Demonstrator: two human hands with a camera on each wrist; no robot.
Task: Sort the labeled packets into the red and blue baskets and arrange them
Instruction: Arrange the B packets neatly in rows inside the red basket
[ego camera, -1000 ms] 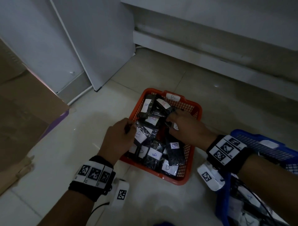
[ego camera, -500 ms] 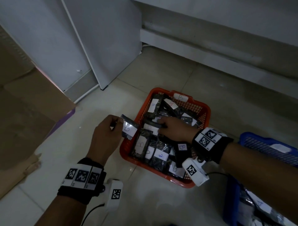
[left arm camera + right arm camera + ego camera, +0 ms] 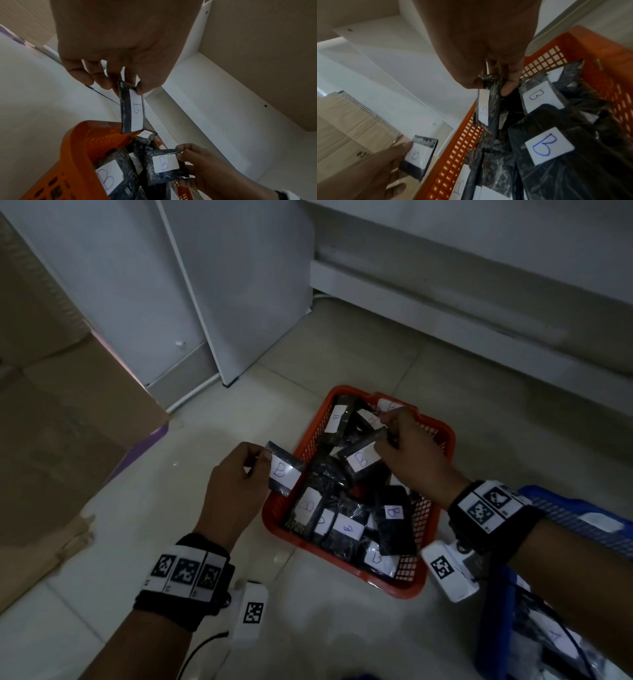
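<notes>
A red basket (image 3: 411, 585) (image 3: 75, 151) (image 3: 597, 44) on the floor holds several black packets with white labels marked B. My left hand (image 3: 236, 484) (image 3: 130, 86) pinches one B packet (image 3: 282, 472) (image 3: 133, 111) (image 3: 418, 154) by its top edge, just outside the basket's left rim. My right hand (image 3: 407, 453) (image 3: 493, 83) pinches another B packet (image 3: 361, 455) (image 3: 165, 163) (image 3: 486, 106) above the pile inside the basket. A blue basket (image 3: 561, 508) with packets, one marked A, stands at the right.
A brown cardboard box (image 3: 58, 419) lies at the left. White cabinet panels (image 3: 205, 285) and a low white ledge (image 3: 479, 337) stand behind the baskets. The floor is pale tile (image 3: 137, 542).
My left hand lifted a B packet out over the basket's left rim. My right hand picked up another B packet and raised it above the pile.
</notes>
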